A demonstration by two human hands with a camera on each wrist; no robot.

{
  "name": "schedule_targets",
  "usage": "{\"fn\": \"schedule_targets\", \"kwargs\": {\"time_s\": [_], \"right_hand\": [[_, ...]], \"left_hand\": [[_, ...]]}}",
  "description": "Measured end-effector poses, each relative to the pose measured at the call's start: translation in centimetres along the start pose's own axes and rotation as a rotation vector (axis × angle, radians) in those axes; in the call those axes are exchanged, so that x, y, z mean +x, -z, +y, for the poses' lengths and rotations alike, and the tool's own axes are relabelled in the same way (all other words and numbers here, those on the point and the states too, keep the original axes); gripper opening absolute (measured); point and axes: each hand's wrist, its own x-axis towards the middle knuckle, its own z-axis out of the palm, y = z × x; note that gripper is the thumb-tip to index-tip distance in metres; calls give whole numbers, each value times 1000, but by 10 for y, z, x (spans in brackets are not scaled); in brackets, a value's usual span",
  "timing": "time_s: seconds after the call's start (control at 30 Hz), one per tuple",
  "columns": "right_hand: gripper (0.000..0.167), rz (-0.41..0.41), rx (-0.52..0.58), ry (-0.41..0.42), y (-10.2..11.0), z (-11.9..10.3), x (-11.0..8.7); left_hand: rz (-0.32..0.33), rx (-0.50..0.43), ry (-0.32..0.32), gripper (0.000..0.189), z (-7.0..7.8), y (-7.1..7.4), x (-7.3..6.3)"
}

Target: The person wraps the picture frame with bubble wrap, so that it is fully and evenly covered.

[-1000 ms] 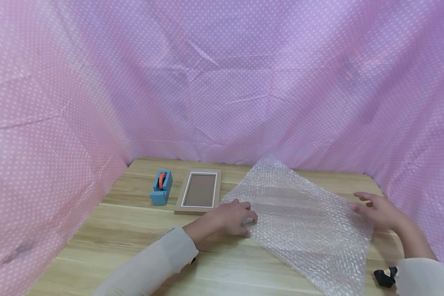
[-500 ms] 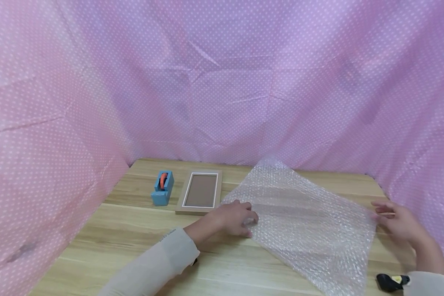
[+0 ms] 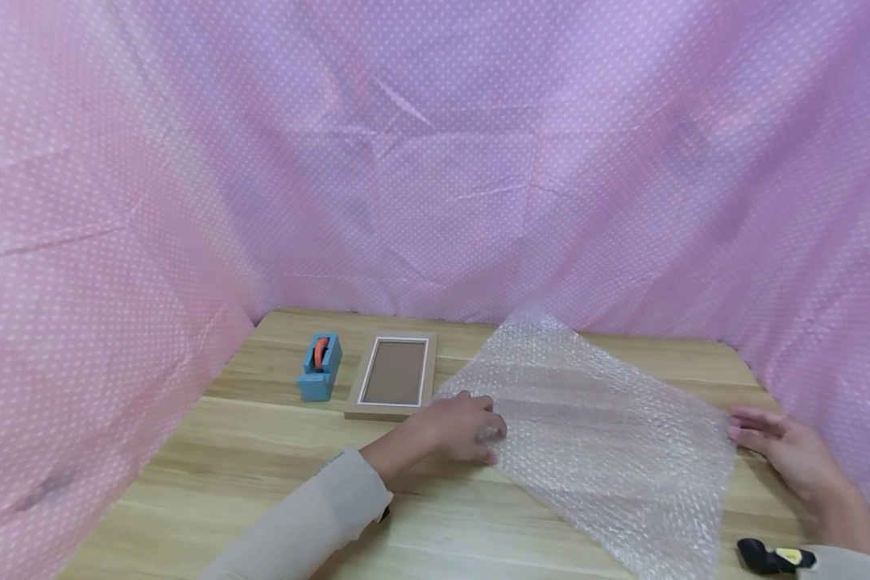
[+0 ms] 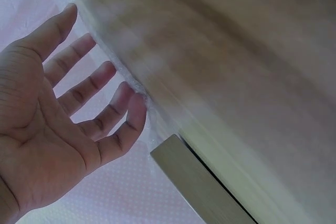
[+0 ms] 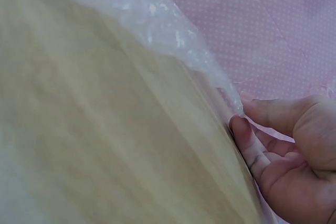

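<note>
Between both hands (image 3: 464, 428) (image 3: 797, 455) lies bubble wrap (image 3: 609, 439).

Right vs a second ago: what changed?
The right hand moved outward to the right and slightly nearer the person; its fingertips are at the bubble wrap's right corner, grip unclear. Left hand, picture frame, tape dispenser: unchanged.

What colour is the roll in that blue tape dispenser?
Orange-red; the roll shows best in the head view.
</note>
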Motion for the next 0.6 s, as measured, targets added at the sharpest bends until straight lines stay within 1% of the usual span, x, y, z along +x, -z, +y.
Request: {"fn": "schedule_targets", "kwargs": {"time_s": [0.07,0.17,0.27,0.33,0.43,0.53,0.6], "right_hand": [[24,-1,-30,-20,0,-1,-1],[32,-11,-72,-38,0,-3,-3],[40,-18,-102,-47,0,-4,-4],[44,-20,-122,-45,1,-4,-5],[50,-20,-142,-38,1,-4,-3],[53,-14,-145,-37,2,-7,-2],[51,-10,-135,-38,1,-8,-1]], "left_hand": [[-6,-7,-14,42,-1,1,0],[-11,-30,-48,40,-6,2,0],[2,-70,-77,39,-12,5,0],[25,-100,-86,38,-19,7,0],[76,-156,-78,38,-32,11,-2],[139,-201,-54,37,-49,12,-5],[182,-215,-41,37,-61,13,-7]]}}
